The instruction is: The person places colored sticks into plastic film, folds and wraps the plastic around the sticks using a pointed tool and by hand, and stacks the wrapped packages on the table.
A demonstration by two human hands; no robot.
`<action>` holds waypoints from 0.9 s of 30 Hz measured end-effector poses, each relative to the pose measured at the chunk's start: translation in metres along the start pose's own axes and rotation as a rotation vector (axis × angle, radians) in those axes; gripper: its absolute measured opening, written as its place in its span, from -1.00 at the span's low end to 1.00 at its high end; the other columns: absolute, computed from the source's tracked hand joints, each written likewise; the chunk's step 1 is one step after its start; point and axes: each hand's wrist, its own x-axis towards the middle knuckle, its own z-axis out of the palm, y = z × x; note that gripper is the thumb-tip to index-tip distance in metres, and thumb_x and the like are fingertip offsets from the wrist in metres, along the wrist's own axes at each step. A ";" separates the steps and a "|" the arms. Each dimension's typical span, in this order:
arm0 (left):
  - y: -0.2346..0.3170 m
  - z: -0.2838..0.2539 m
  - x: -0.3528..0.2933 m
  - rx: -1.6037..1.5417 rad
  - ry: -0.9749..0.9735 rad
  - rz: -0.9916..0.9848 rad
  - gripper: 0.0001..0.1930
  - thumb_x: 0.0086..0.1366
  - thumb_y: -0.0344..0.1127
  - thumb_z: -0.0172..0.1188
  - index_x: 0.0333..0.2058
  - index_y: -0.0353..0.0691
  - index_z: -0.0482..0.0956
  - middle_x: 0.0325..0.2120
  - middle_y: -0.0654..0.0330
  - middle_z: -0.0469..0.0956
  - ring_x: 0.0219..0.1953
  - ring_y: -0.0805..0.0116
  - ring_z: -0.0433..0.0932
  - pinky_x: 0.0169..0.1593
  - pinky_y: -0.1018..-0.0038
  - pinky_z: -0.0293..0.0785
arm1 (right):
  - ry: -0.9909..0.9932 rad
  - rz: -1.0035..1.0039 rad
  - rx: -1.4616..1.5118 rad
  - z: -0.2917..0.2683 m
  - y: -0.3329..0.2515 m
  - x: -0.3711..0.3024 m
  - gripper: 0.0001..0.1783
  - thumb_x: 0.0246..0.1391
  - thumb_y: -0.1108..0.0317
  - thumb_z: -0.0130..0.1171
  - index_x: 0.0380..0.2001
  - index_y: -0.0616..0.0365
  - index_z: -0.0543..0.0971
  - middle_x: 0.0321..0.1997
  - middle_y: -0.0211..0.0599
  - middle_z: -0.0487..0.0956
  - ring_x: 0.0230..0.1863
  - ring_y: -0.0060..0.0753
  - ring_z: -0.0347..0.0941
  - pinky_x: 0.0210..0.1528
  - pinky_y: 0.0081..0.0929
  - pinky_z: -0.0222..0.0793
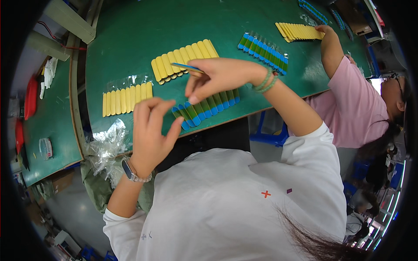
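My right hand (217, 78) pinches a thin yellow stick with a blue edge (188, 68) and holds it above the green table (130, 39). Just beyond it lies a row of yellow sticks (185, 58). My left hand (150, 130) hovers nearer to me, fingers spread and holding nothing, beside a row of blue and green sticks (204, 108) at the table's near edge. Another row of yellow sticks in clear wrap (127, 96) lies to the left of my left hand.
A crumpled clear plastic bag (106, 145) hangs at the table's near left edge. A further blue-green row (263, 48) lies to the right. A person in a pink top (348, 104) reaches to a yellow row (299, 31) at the far right.
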 end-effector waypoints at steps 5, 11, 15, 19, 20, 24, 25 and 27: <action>0.000 0.017 0.064 -0.499 -0.536 -0.367 -0.43 0.18 -0.32 0.34 0.12 -0.22 0.30 -0.36 0.05 0.58 -0.37 0.23 0.53 -0.25 0.35 0.42 | -0.006 0.164 -0.250 -0.006 0.017 -0.025 -0.60 0.08 0.12 0.34 -0.39 0.13 0.35 -0.51 -0.44 0.42 -0.45 -0.58 0.32 -0.42 -0.51 0.25; -0.019 0.040 0.085 -0.475 -0.916 -0.369 -0.45 0.25 -0.28 0.28 0.06 -0.11 0.12 -0.50 0.09 0.53 -0.42 0.21 0.53 -0.29 0.34 0.42 | -0.012 0.171 -0.137 0.001 0.020 -0.023 -0.64 0.15 0.20 0.25 -0.49 0.05 0.27 -0.60 -0.54 0.24 -0.55 -0.62 0.15 -0.50 -0.51 0.14; -0.022 0.051 0.081 -0.509 -0.877 -0.401 -0.48 0.26 -0.37 0.27 0.02 -0.09 0.10 -0.54 0.20 0.52 -0.46 0.46 0.43 -0.34 0.49 0.36 | -0.055 0.222 -0.093 -0.001 0.025 -0.014 -0.61 0.15 0.25 0.24 -0.55 0.03 0.24 -0.63 -0.59 0.21 -0.58 -0.65 0.12 -0.53 -0.53 0.11; -0.024 0.051 0.084 -0.598 -0.919 -0.446 -0.50 0.25 -0.39 0.28 -0.03 -0.09 0.10 -0.55 0.23 0.48 -0.46 0.51 0.41 -0.36 0.51 0.32 | -0.070 0.240 -0.093 -0.002 0.018 -0.015 -0.58 0.13 0.27 0.26 -0.59 0.02 0.21 -0.64 -0.62 0.20 -0.58 -0.68 0.12 -0.53 -0.55 0.10; -0.024 0.051 0.086 -0.596 -0.917 -0.451 -0.50 0.25 -0.39 0.28 -0.03 -0.09 0.10 -0.55 0.23 0.48 -0.46 0.51 0.41 -0.36 0.51 0.32 | -0.059 0.227 -0.068 -0.001 0.021 -0.014 -0.58 0.13 0.28 0.26 -0.59 0.02 0.20 -0.64 -0.62 0.20 -0.58 -0.69 0.12 -0.54 -0.55 0.09; -0.023 0.048 0.093 -0.620 -0.992 -0.515 -0.51 0.25 -0.41 0.28 -0.03 -0.08 0.11 -0.55 0.26 0.48 -0.47 0.55 0.38 -0.37 0.52 0.30 | -0.068 0.223 0.061 -0.004 0.026 -0.013 -0.60 0.06 0.28 0.29 -0.62 0.07 0.26 -0.60 -0.56 0.23 -0.51 -0.59 0.12 -0.46 -0.48 0.12; -0.023 0.047 0.095 -0.628 -1.015 -0.525 -0.52 0.26 -0.41 0.27 -0.03 -0.08 0.12 -0.56 0.27 0.47 -0.48 0.56 0.37 -0.36 0.52 0.30 | -0.066 0.223 0.063 -0.005 0.025 -0.014 -0.60 0.06 0.28 0.29 -0.62 0.07 0.26 -0.60 -0.56 0.23 -0.51 -0.59 0.12 -0.46 -0.48 0.12; -0.020 0.044 0.097 -0.619 -1.006 -0.540 -0.50 0.25 -0.43 0.27 0.00 -0.09 0.12 -0.56 0.26 0.49 -0.47 0.52 0.41 -0.35 0.52 0.31 | -0.052 0.269 0.026 -0.004 0.023 -0.017 -0.62 0.06 0.26 0.29 -0.59 0.11 0.29 -0.63 -0.50 0.26 -0.55 -0.54 0.17 -0.48 -0.41 0.14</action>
